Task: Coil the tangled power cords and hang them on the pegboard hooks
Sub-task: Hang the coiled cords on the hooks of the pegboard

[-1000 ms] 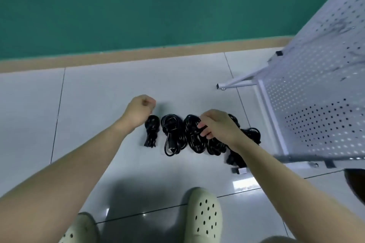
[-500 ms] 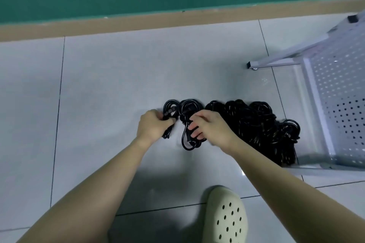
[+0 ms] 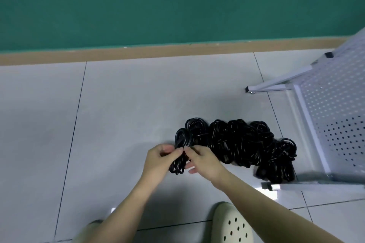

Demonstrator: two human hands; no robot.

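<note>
Standing over pale grey floor tiles (image 3: 122,116), I see my cream perforated clog (image 3: 233,225) at the bottom edge of the head view, my bare forearms reaching out above it. My left hand (image 3: 158,161) grips a small coiled black power cord (image 3: 180,152), fingers curled round its lower loops and thumb pressed on top; my right hand (image 3: 203,161) pinches the same coil from the other side, thumb and forefinger clamped on it, remaining fingers loosely spread beneath. Just beyond lies a heap of tangled black power cords (image 3: 243,144), stretching right to the foot of a white perforated metal pegboard stand (image 3: 335,116). Farther back, a tan skirting strip (image 3: 138,53) runs below a green wall (image 3: 158,2).
</note>
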